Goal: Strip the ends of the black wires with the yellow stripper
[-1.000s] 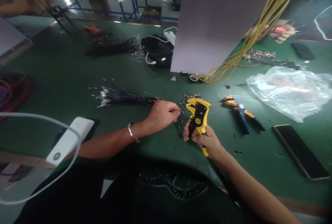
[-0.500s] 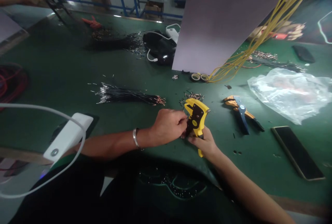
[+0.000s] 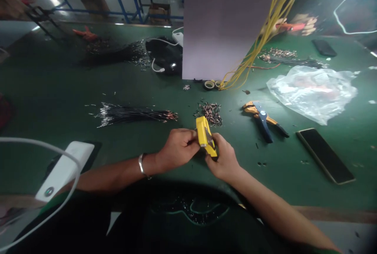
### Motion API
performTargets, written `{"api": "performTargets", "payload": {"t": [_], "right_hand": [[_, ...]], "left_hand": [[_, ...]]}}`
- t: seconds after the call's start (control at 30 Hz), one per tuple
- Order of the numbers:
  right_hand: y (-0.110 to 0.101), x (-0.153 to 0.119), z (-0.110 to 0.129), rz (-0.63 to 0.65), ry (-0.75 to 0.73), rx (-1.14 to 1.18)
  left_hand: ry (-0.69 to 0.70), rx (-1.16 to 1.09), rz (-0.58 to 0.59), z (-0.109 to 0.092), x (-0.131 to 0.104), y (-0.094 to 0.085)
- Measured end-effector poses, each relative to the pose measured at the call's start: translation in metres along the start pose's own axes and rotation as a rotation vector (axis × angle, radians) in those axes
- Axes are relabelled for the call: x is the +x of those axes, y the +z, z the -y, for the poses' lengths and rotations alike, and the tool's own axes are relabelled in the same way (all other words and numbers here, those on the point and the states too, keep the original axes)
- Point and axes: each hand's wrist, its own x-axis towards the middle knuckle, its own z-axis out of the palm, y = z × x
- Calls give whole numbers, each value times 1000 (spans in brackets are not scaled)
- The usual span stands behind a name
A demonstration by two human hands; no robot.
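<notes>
My right hand (image 3: pixel 224 156) is wrapped round the yellow and black wire stripper (image 3: pixel 204 133), whose head now tilts up toward me. Close against the tool's left side, my left hand (image 3: pixel 179 148) has its fingers pinched together; what they hold, if anything, is too small to make out. Just beyond the tool lies a small heap of copper-coloured terminals (image 3: pixel 210 112). A bundle of black wires (image 3: pixel 135 114) rests to the left, with silvery ends at its left and coppery ends at its right.
Blue and orange pliers (image 3: pixel 263 118), a phone (image 3: pixel 325 156) and a clear plastic bag (image 3: pixel 313 91) lie to the right. Tape rolls (image 3: pixel 209 85) sit below an upright panel (image 3: pixel 220 26) and hanging yellow wires (image 3: pixel 259 50). A white power bank (image 3: pixel 66 169) is at left. Across the table, another person's hand (image 3: pixel 309 25) holds a red tool.
The wire stripper has turned in my right hand, from showing its flat side to showing its top end. The view has shifted to the right. My left hand stays pinched beside the tool.
</notes>
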Motion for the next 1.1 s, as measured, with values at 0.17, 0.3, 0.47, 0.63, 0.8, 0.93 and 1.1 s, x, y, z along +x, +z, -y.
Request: {"api": "performTargets", "payload": {"t": [0.17,0.3,0.47,0.63,0.8,0.93,1.1], "right_hand": [[-1,0,-2,-5,-50,-66],[0,1,-3,-7,-64,-94],[2,-1,-4,-1,-64,-88],[3,-2,-3,-16,-77,-84],[3,-2,-4,-10,-51,-84],[3,-1,-5,-4,-58,-81],[2,0,-5,6,-55,-75]], "left_hand": [[-63,-126,42,-1,3,-1],[-162,-266,61,-4,6,-3],[-247,-381,94,-6,8,-4],[-259,-369,94,-8,7,-3],[-276,-379,110,-7,6,-2],[-331,-407,119,-7,7,-2],[-409,-469,140,-9,9,-4]]}}
